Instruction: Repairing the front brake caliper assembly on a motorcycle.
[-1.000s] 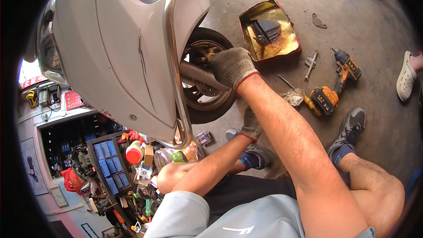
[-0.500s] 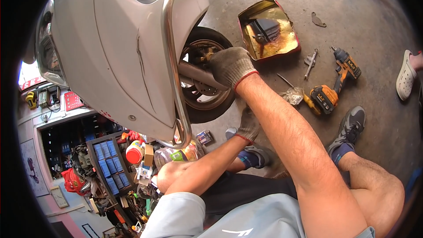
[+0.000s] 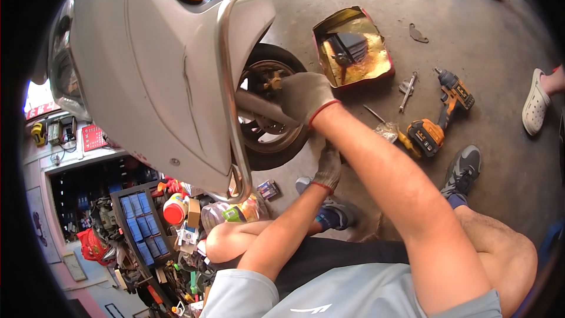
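A scooter's front wheel (image 3: 276, 159) stands under the pale body panel (image 3: 159, 76). Beside it, my right hand (image 3: 307, 98), in a grey knit glove with a red cuff, is curled near the fork leg (image 3: 259, 106) and a gold-coloured brake part (image 3: 273, 80). Its fingertips face the wheel and whatever they grip is hidden. Lower down, at the tyre's near edge, my left hand (image 3: 328, 169) wears a matching glove. The right forearm covers part of it, so its fingers cannot be made out.
A metal tin (image 3: 376, 56) holding a dark block lies beyond the wheel. Right of my hands are a cordless driver (image 3: 441, 112), a yellow-handled screwdriver (image 3: 408, 142), a slim metal tool (image 3: 407, 91) and a flat metal plate (image 3: 418, 33). Another person's clog (image 3: 534, 103) stands at right.
The view has shifted slightly, so the floor items appear lower and further left. Both hands stay by the wheel; the right one has turned a little.
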Demonstrator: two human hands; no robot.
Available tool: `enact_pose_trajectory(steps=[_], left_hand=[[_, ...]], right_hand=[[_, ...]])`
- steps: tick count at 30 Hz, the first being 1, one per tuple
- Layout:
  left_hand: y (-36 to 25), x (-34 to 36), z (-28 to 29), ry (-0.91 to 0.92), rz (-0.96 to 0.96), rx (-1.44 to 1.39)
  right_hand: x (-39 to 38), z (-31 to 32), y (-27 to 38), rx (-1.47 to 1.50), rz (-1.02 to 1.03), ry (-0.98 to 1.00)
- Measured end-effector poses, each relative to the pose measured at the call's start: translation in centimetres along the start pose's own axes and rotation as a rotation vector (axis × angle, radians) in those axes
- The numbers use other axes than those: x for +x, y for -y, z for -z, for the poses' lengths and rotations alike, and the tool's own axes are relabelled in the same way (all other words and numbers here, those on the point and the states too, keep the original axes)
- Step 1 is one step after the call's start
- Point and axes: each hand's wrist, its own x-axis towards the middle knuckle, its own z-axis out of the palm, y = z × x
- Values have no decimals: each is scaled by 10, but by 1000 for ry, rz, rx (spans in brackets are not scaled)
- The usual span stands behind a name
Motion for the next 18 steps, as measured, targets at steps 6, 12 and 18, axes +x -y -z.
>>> enact_pose_trajectory(steps=[6,12,18], left_hand=[[-35,28,1,-11,386,-84],[-48,-20,61,139,-276,175],[-149,-101,168,474,-10,359]], right_hand=[[11,9,-2,309,-88,179],[0,10,-16,-115,387,339],[-65,-40,-54,-112,408,652]])
